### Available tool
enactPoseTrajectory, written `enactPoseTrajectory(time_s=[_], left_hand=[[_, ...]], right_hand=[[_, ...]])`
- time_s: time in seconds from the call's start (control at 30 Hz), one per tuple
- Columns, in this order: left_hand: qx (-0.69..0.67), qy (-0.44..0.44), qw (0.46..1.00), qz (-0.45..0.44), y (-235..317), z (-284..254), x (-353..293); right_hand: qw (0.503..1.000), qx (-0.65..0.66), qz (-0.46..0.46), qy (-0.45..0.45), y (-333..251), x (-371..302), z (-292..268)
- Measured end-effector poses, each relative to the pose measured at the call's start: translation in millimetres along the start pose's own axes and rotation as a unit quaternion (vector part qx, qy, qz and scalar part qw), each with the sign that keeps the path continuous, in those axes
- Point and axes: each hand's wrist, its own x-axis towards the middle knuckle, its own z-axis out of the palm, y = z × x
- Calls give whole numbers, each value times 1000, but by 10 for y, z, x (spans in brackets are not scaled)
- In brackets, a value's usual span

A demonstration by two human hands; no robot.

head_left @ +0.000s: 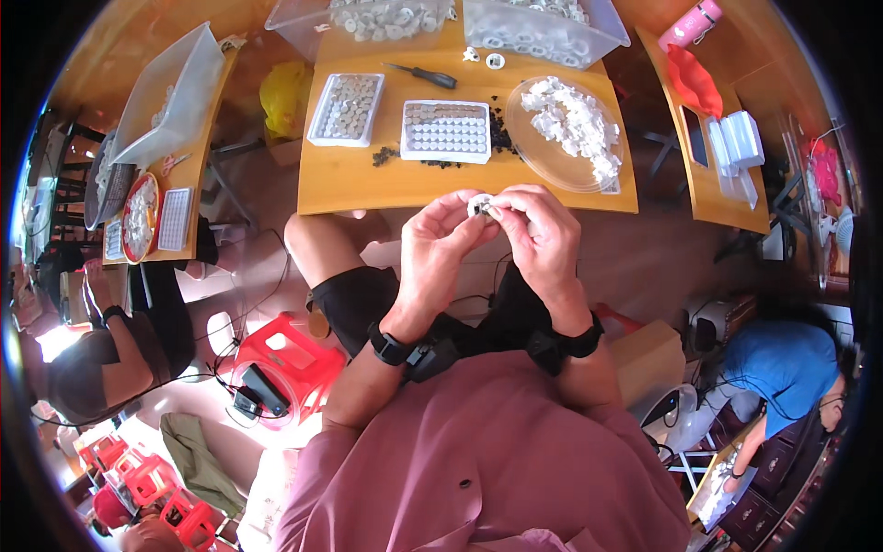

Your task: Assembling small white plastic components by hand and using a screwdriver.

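A small round white plastic part (479, 204) with dark bits in it is held up just off the table's front edge. My left hand (438, 247) pinches it from the left, and the fingertips of my right hand (541, 241) close on its right side. Beyond my hands, a white tray (447, 156) holds rows of small round silvery pieces. Small black pieces (501, 136) lie scattered around that tray. Farther right, a round clear dish (533, 167) carries a heap of small white plastic parts (579, 124).
A second white tray (320, 138) of round pieces sits left, near a dark screwdriver (432, 77). Two clear bins (618, 39) of white parts stand at the back. Side tables flank mine. A red stool (308, 354) is at lower left. Other people work to the left and right.
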Motion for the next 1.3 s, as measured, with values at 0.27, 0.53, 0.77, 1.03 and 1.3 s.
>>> enactPoseTrajectory(time_s=[0.27,0.53,0.77,1.03,1.3], left_hand=[[37,16,999,11,-107,162,60],[80,36,996,19,-183,283,136],[105,62,992,36,-152,295,187],[134,50,989,37,-143,140,213],[115,34,993,5,-122,147,203]], right_hand=[[999,10,19,37,125,-12,-102],[999,-15,-35,15,345,-4,-224],[985,-93,-145,19,430,43,-194],[993,-58,-101,-38,373,134,-148],[990,-99,-93,-46,380,126,-146]])
